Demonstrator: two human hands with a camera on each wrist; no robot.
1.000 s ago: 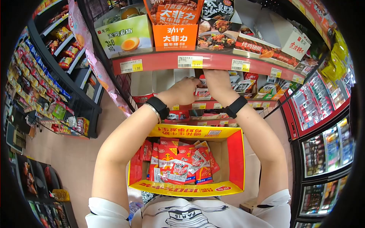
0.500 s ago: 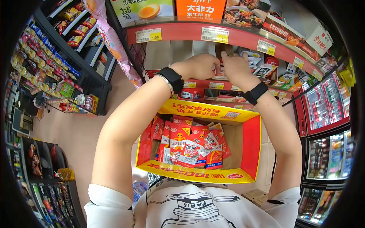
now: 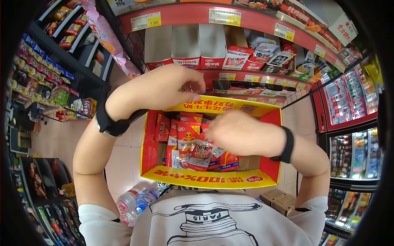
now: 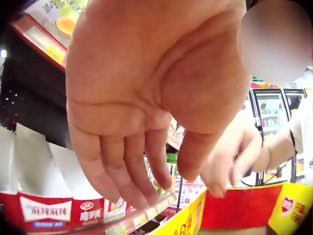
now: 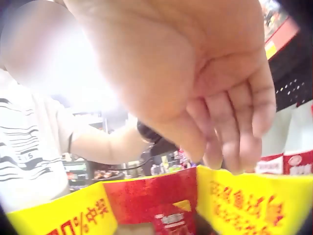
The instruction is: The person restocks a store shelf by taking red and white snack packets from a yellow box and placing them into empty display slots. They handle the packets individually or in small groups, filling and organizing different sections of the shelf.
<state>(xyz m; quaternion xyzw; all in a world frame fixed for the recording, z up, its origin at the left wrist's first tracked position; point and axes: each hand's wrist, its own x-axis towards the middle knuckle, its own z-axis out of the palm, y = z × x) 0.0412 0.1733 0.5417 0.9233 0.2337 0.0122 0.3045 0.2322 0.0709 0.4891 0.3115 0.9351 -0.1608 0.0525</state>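
A yellow and red cardboard box [image 3: 205, 178] sits against my body, holding several red snack packets [image 3: 191, 141]. My right hand [image 3: 236, 133] hovers over the packets inside the box, fingers loosely bent, holding nothing; in the right wrist view the right hand [image 5: 230, 122] is empty above the box [image 5: 244, 200]. My left hand [image 3: 172, 86] is above the box's far rim, fingers relaxed and pointing down. The left wrist view shows the left hand [image 4: 146, 147] empty, with the box edge [image 4: 234, 208] below it.
A red shelf [image 3: 246, 78] ahead carries snack display cartons [image 3: 213, 51] and price tags [image 3: 223, 16]. Drink coolers [image 3: 353, 123] stand on the right, snack racks [image 3: 45, 69] on the left. Water bottles [image 3: 133, 203] lie on the floor near my left side.
Both hands have come back from the shelf, where they were handling a packet. The left now hangs above the box rim and the right is down over the packets. The view tilted down.
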